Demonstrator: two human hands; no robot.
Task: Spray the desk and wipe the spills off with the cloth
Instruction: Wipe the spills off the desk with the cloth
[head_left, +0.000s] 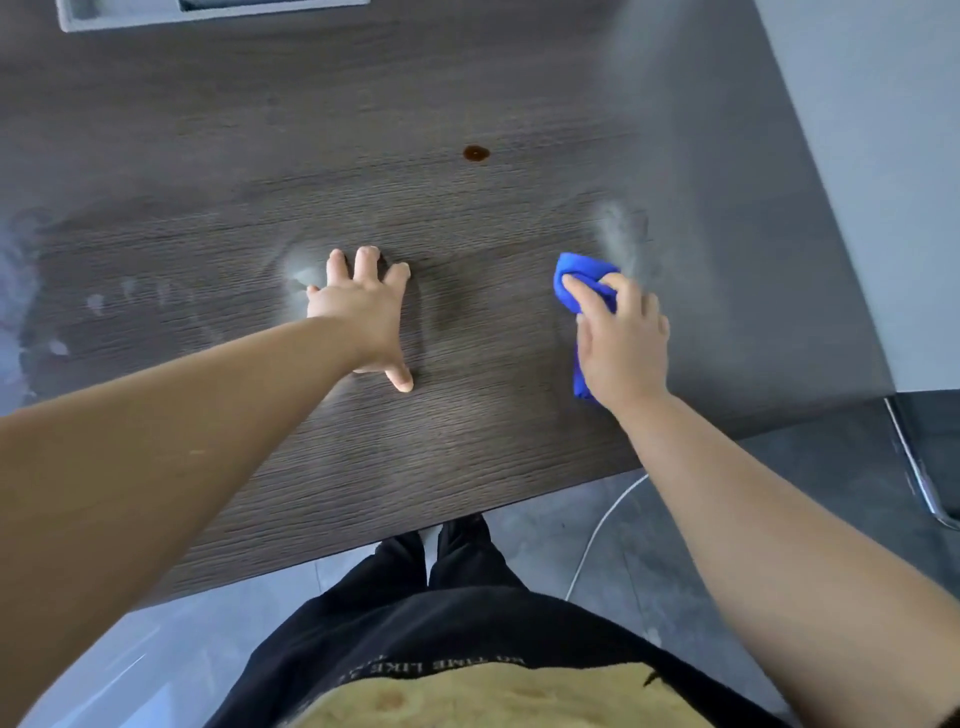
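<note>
A dark wood-grain desk (311, 182) fills the view. A small brown spill (476, 153) sits on it, beyond both hands. My right hand (621, 343) grips a crumpled blue cloth (582, 273) and presses it on the desk at the right. My left hand (366, 314) rests flat on the desk with its fingers spread, to the left of the cloth. Pale wet streaks (621, 234) show just beyond the cloth. No spray bottle is in view.
A grey tray-like frame (78, 18) lies at the desk's far left edge. Whitish smears (31, 291) mark the desk's left side. A white cable (597, 535) and a chrome chair leg (919, 478) are on the floor at the right.
</note>
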